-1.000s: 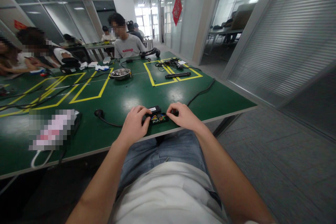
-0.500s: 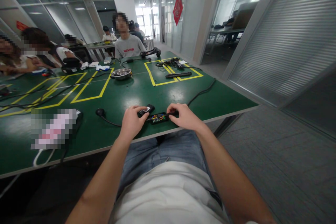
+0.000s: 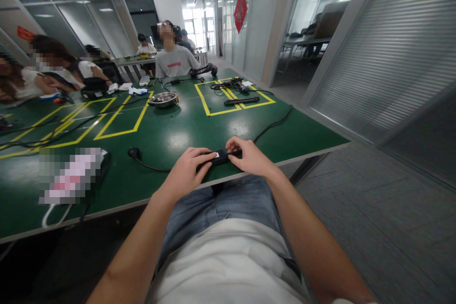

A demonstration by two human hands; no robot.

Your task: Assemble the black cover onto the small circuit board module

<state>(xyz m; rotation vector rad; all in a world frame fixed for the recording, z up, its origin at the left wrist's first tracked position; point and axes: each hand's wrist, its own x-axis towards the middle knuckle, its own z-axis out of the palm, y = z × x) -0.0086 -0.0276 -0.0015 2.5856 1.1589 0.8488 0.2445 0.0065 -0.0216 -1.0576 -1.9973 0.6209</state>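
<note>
A small black plastic case (image 3: 221, 156) with a white label on top lies near the table's front edge. My left hand (image 3: 190, 168) grips its left part, thumb and fingers on the cover, which sits over the circuit board. Whether the cover is fully seated, I cannot tell. At the case's right end, my right hand (image 3: 249, 156) is closed on the black cable (image 3: 272, 127), with its fingers bent. From the left side another length of cord (image 3: 151, 167) runs to a black plug (image 3: 134, 153). The circuit board is hidden.
Yellow tape marks the green table (image 3: 192, 128). Farther back are a metal bowl (image 3: 164, 99), a black bar (image 3: 241, 100) and coiled cables (image 3: 228, 86). A blurred pink-and-white object (image 3: 73, 175) lies at left. A person (image 3: 174, 61) sits across; others sit at left.
My left hand has moved right, bringing the black cover over the circuit board, which was exposed before. My right hand has stayed at the cable.
</note>
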